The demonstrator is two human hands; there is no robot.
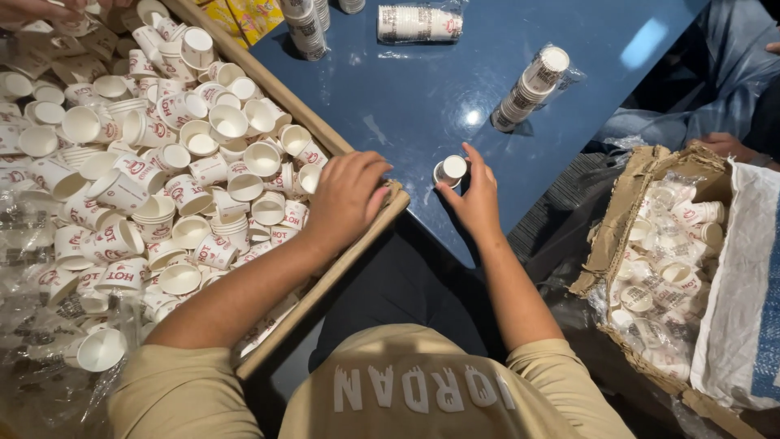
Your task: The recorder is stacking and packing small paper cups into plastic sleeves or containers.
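Note:
My right hand [474, 199] holds a small white paper cup [449, 171] just above the dark blue table [406, 106], near its front corner. My left hand [348, 199] lies palm down on the near corner of a wide cardboard tray [325, 280], fingers curled over the rim. Whether anything is under those fingers is hidden. The tray is heaped with several loose white paper cups with red print [187, 162], some upright, some on their sides.
A sleeved stack of cups [530, 85] lies on the table, another [418, 23] at the far edge, and upright stacks [307, 28] beside it. A torn cardboard box [617, 219] of bagged cups stands at the right. Other people's hands show at the right [723, 146] and top left [32, 8].

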